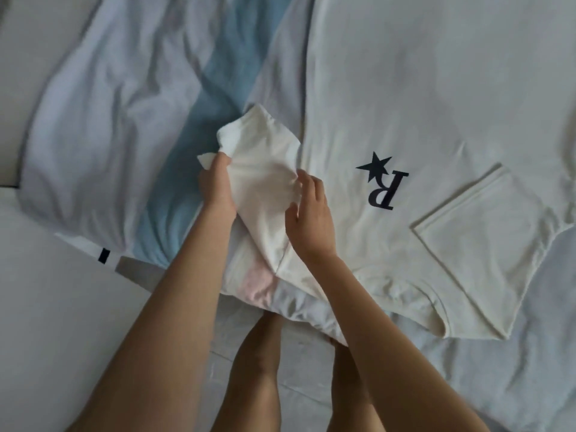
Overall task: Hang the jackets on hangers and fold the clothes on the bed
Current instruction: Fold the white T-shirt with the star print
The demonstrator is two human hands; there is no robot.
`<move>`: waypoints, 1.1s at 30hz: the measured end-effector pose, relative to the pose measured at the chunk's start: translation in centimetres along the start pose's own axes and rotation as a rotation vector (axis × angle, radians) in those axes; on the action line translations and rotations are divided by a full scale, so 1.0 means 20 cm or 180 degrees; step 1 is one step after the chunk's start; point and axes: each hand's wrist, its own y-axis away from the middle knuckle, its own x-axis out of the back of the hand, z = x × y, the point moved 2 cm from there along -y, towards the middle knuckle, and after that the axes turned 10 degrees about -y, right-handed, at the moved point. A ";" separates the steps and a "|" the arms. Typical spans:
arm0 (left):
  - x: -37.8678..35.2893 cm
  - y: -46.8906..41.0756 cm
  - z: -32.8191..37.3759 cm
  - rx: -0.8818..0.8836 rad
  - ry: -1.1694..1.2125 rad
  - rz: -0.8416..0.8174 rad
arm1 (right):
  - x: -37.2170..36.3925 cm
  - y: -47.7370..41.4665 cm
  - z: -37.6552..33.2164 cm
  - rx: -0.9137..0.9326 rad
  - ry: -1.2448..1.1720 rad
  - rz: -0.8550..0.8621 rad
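The white T-shirt (pixel 420 120) lies spread flat on the bed (pixel 498 385), its hem far from the person and its collar near. One sleeve (pixel 261 157) is lifted from the bed. The left hand (pixel 218 188) holds the sleeve's free end, and its grip is closed around the hem. The right hand (pixel 308 219) is on the same sleeve nearer the shoulder, with bent fingers that seem to pinch a fold.

The long axis of the sleeve runs from the shoulder seam up and to the left, away from the shirt body. The body, with its printed star and letter (pixel 381 182), lies to the right of both grips. So the fold probably must go rightward across the shoulder line. The left hand has the free end, so it is the better one to carry it over.
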 end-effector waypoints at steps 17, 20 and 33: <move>0.03 0.38 0.04 -0.2415 -0.0652 0.0227 | 0.08 -0.28 0.05 -0.2350 -0.3390 -0.1092; -0.12 0.65 0.00 -0.2760 -0.1503 -0.1677 | 0.27 -0.19 0.18 -0.2721 -0.4878 -0.0337; 0.11 0.56 -0.59 -0.3306 -0.4562 -0.0937 | 0.56 0.14 0.48 -0.2067 -0.2576 0.0396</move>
